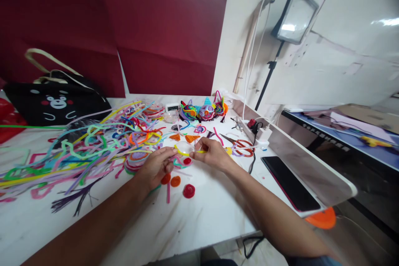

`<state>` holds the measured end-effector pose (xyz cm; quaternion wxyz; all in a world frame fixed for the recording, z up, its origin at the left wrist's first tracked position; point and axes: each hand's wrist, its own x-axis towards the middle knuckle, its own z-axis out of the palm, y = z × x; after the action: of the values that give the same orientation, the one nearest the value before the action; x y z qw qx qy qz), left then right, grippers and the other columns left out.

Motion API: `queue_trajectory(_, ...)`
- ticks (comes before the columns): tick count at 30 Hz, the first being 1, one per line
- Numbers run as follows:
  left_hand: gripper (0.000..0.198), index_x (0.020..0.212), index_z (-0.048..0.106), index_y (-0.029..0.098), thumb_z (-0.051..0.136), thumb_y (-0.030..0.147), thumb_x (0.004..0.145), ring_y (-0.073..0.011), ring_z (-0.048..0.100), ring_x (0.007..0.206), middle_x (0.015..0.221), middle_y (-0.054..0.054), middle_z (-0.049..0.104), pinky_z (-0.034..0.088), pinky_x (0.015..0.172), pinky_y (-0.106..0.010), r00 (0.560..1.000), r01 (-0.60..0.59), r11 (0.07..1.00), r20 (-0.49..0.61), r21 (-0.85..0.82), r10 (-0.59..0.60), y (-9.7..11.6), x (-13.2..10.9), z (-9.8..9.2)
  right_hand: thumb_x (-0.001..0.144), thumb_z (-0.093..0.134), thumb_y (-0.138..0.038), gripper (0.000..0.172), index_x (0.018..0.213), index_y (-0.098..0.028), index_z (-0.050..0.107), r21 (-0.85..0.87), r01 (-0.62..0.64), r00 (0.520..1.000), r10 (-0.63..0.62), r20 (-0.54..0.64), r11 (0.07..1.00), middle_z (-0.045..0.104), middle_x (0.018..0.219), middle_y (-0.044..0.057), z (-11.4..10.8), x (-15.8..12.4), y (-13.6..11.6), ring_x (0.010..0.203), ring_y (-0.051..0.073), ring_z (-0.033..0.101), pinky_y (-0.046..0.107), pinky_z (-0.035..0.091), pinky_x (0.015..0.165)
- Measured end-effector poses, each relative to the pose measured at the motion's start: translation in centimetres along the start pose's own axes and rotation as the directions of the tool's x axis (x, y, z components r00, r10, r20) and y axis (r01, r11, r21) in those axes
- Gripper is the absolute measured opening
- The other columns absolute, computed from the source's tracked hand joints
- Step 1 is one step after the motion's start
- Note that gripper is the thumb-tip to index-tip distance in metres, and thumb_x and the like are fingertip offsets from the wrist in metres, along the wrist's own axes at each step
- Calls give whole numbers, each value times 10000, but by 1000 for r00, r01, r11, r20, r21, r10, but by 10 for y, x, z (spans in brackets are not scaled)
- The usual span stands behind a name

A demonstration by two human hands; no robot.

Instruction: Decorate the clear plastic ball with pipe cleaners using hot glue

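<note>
A yellow pipe cleaner is stretched in a shallow curve between my two hands. My left hand pinches one end with thumb and forefinger. My right hand is closed on the other end, and a yellow piece shows between its fingers. A clear round piece lies within the curve; whether either hand touches it I cannot tell. Just below sit a small red coil, an orange coil and a larger red coil. A short pink strip lies beside them.
Loose coloured pipe cleaners heap up on the left, in front of a black bag. Colourful wound figures stand at the back. Orange-handled scissors, a power strip and a phone lie right, beside the raised board.
</note>
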<state>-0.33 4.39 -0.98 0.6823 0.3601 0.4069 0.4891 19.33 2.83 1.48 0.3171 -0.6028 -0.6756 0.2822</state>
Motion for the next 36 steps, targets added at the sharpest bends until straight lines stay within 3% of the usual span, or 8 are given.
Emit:
queue_trajectory(11, 312, 642, 545, 136, 840, 213, 575, -5, 325, 375, 518, 88, 434, 264, 320, -122, 998, 31, 999, 64, -17, -30, 1, -1, -2, 713, 745, -354, 447, 1116, -198, 630, 124, 141, 986, -151, 75, 982, 676, 1092, 30, -1, 4, 11, 748, 128, 540, 254, 419, 688)
queue_trajectory(22, 383, 621, 508, 142, 865, 243, 532, 2, 294, 371, 506, 94, 412, 234, 317, -118, 993, 67, 997, 95, -23, -65, 2, -2, -3, 718, 733, -316, 444, 1123, -152, 653, 240, 234, 951, -273, 142, 942, 686, 1039, 42, -1, 11, 15, 695, 111, 513, 245, 420, 641)
queue_trajectory(36, 345, 639, 519, 145, 834, 270, 577, -3, 330, 376, 540, 76, 444, 240, 337, -126, 989, 95, 995, 112, -14, -93, -1, 0, -5, 722, 735, -326, 414, 1095, -165, 652, 115, 267, 938, -286, 197, 957, 688, 1057, 38, -11, 14, 7, 684, 105, 538, 241, 441, 644)
